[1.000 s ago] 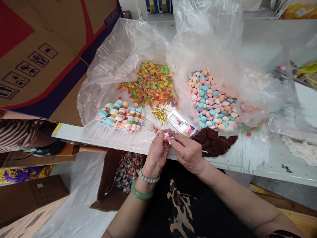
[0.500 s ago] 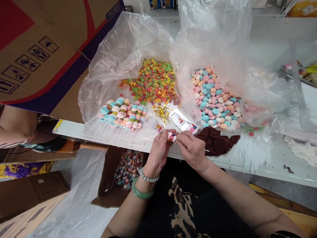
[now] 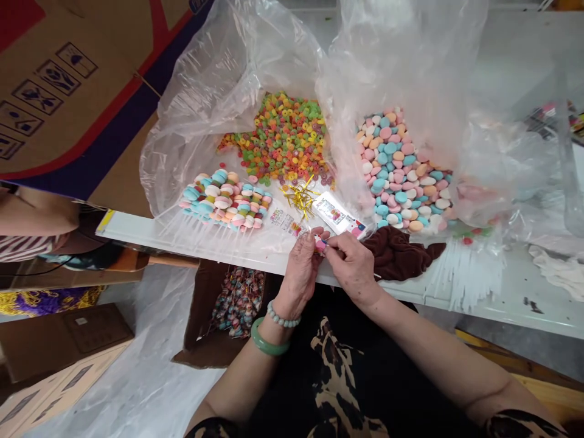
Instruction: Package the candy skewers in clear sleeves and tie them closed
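Over the table's front edge, my left hand (image 3: 301, 264) is closed on a small pink-and-white printed wrapper (image 3: 320, 244). My right hand (image 3: 353, 267) pinches the right end of this wrapper between thumb and fingers. A thin white stick end (image 3: 377, 277) pokes out beyond my right hand; its other part is hidden. Just behind the hands lie gold twist ties (image 3: 300, 198), a stack of white printed wrappers (image 3: 337, 213) and a clear printed wrapper (image 3: 285, 222). Candy skewers (image 3: 225, 201) on white sticks are piled to the left.
Ring gummies (image 3: 287, 137) and pastel oval candies (image 3: 396, 170) lie on clear plastic bags. On the right are a brown cloth (image 3: 401, 252) and loose white sticks (image 3: 469, 274). A large carton (image 3: 91, 121) stands left; a box of finished-looking skewers (image 3: 239, 301) sits below. Another person's arm (image 3: 39, 210) shows.
The view has tipped slightly downward. Both hands stay together at the small wrapper, the fingers having shifted a little on it; more left fingertips show behind it now.
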Available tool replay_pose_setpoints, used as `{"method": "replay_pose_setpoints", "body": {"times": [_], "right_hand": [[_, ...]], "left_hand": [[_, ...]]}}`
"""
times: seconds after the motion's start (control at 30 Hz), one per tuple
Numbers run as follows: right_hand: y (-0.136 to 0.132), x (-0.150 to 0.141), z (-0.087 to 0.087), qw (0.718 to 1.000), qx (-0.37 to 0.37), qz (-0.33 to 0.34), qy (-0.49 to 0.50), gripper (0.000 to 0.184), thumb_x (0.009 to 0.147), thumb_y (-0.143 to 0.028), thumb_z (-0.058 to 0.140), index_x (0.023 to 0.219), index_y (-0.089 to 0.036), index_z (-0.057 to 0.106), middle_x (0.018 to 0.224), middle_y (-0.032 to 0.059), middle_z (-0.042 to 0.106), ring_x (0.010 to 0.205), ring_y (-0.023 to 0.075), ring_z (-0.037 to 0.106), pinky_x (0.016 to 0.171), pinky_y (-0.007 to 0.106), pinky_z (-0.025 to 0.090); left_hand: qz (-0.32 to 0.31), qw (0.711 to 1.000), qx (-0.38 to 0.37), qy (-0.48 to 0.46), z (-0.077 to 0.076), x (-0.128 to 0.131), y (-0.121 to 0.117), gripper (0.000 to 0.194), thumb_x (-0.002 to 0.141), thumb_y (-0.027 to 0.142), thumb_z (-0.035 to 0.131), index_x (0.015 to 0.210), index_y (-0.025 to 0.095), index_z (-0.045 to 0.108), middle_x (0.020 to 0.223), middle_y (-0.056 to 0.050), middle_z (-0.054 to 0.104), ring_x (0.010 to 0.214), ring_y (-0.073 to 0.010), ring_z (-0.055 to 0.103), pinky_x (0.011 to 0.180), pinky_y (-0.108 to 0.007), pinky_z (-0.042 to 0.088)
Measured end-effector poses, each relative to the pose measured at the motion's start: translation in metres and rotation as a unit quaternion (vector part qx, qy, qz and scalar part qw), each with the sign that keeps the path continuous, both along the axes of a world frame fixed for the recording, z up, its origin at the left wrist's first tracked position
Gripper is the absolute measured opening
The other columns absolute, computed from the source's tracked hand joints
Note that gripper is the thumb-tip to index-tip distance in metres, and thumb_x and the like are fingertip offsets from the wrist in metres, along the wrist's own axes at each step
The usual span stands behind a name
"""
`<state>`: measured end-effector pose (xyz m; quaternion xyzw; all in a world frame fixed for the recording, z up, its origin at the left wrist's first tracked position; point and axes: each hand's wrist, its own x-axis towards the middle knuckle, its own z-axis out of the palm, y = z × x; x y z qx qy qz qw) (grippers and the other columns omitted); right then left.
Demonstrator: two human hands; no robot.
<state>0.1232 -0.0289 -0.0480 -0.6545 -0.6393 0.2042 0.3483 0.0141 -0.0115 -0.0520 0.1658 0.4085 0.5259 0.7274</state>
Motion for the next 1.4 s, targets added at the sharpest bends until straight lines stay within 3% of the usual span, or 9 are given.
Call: {"method": "replay_pose_setpoints", "body": {"times": [0.1, 0.17, 0.3, 0.4, 0.57, 0.77, 1.0, 1.17, 1.4], "right_hand": [[-0.002, -0.005, 0.002, 0.992, 0.069, 0.039, -0.098, 0.021, 0.094, -0.022, 0.050, 0.079, -0.020, 0.065, 0.093, 0.0055, 0.069, 0.075, 0.0134, 0.061, 0.066, 0.024, 0.040], [-0.001, -0.006, 0.004, 0.992, 0.076, 0.040, -0.097, 0.022, 0.095, -0.023, 0.048, 0.081, -0.019, 0.064, 0.095, 0.0068, 0.069, 0.077, 0.0139, 0.061, 0.067, 0.024, 0.041], [0.004, 0.008, 0.013, 0.996, -0.002, 0.070, 0.047, 0.013, 0.089, -0.026, 0.056, 0.097, -0.020, 0.065, 0.094, 0.0046, 0.067, 0.079, 0.0160, 0.061, 0.069, 0.025, 0.045], [0.001, 0.027, 0.017, 0.984, -0.081, 0.111, 0.110, 0.029, 0.083, -0.026, 0.062, 0.112, -0.023, 0.063, 0.100, 0.0021, 0.067, 0.074, 0.0153, 0.059, 0.066, 0.026, 0.045], [-0.005, 0.035, 0.006, 0.972, -0.125, 0.128, 0.152, 0.014, 0.084, -0.022, 0.054, 0.078, -0.021, 0.067, 0.067, -0.0020, 0.060, 0.064, 0.0138, 0.055, 0.063, 0.025, 0.040], [-0.006, 0.007, -0.011, 0.967, -0.101, 0.091, 0.214, 0.015, 0.083, -0.023, 0.053, 0.077, -0.021, 0.067, 0.066, -0.0021, 0.057, 0.062, 0.0128, 0.051, 0.063, 0.025, 0.039], [-0.001, 0.009, -0.004, 0.900, -0.199, 0.045, 0.386, 0.017, 0.077, -0.036, 0.061, 0.076, -0.019, 0.065, 0.058, -0.0045, 0.048, 0.047, 0.0087, 0.036, 0.045, 0.023, 0.027], [0.003, 0.011, -0.001, 0.866, -0.244, 0.030, 0.435, 0.019, 0.071, -0.036, 0.066, 0.074, -0.018, 0.064, 0.053, -0.0059, 0.046, 0.042, 0.0054, 0.030, 0.039, 0.020, 0.018], [0.007, 0.006, 0.008, 0.788, -0.321, 0.002, 0.526, 0.024, 0.060, -0.034, 0.072, 0.071, -0.015, 0.062, 0.049, -0.0068, 0.048, 0.034, 0.0014, 0.026, 0.034, 0.017, 0.012]], "left_hand": [[0.009, 1.000, 0.000, 0.008, -0.001, 0.006, -0.002, 0.039, 0.077, 0.045, 0.074, 0.101, 0.014, 0.068, 0.093, -0.006, 0.071, 0.090, -0.0159, 0.065, 0.090, -0.029, 0.048], [0.014, 1.000, 0.004, -0.006, -0.002, 0.009, -0.002, 0.036, 0.077, 0.042, 0.075, 0.097, 0.013, 0.069, 0.092, -0.004, 0.070, 0.089, -0.0144, 0.064, 0.091, -0.027, 0.047], [0.016, 0.998, -0.019, -0.059, -0.002, 0.005, 0.004, 0.027, 0.077, 0.033, 0.076, 0.092, 0.012, 0.068, 0.083, -0.002, 0.067, 0.076, -0.0111, 0.063, 0.081, -0.025, 0.050], [0.019, 0.996, -0.045, -0.077, -0.003, -0.005, 0.011, 0.026, 0.079, 0.034, 0.075, 0.092, 0.013, 0.066, 0.085, -0.005, 0.069, 0.079, -0.0163, 0.068, 0.082, -0.032, 0.053], [0.010, 0.997, -0.037, -0.073, -0.002, -0.017, 0.015, 0.031, 0.080, 0.039, 0.073, 0.095, 0.013, 0.065, 0.095, -0.010, 0.071, 0.093, -0.0257, 0.071, 0.093, -0.042, 0.051], [0.013, 0.999, 0.007, -0.045, 0.001, -0.013, 0.011, 0.033, 0.077, 0.037, 0.076, 0.099, 0.015, 0.066, 0.095, -0.007, 0.071, 0.095, -0.0256, 0.071, 0.094, -0.041, 0.050], [-0.067, 0.995, -0.047, -0.058, 0.005, -0.034, 0.019, 0.035, 0.080, 0.040, 0.073, 0.100, 0.013, 0.066, 0.097, -0.011, 0.073, 0.093, -0.0274, 0.071, 0.091, -0.043, 0.053], [-0.035, 0.999, -0.008, -0.006, 0.009, -0.044, 0.024, 0.037, 0.074, 0.037, 0.079, 0.100, 0.014, 0.067, 0.091, -0.008, 0.074, 0.085, -0.0244, 0.073, 0.083, -0.037, 0.056], [-0.028, 0.999, -0.007, 0.023, 0.005, -0.025, 0.014, 0.037, 0.072, 0.041, 0.080, 0.089, 0.010, 0.070, 0.083, -0.009, 0.073, 0.082, -0.0219, 0.072, 0.084, -0.035, 0.055]]}}
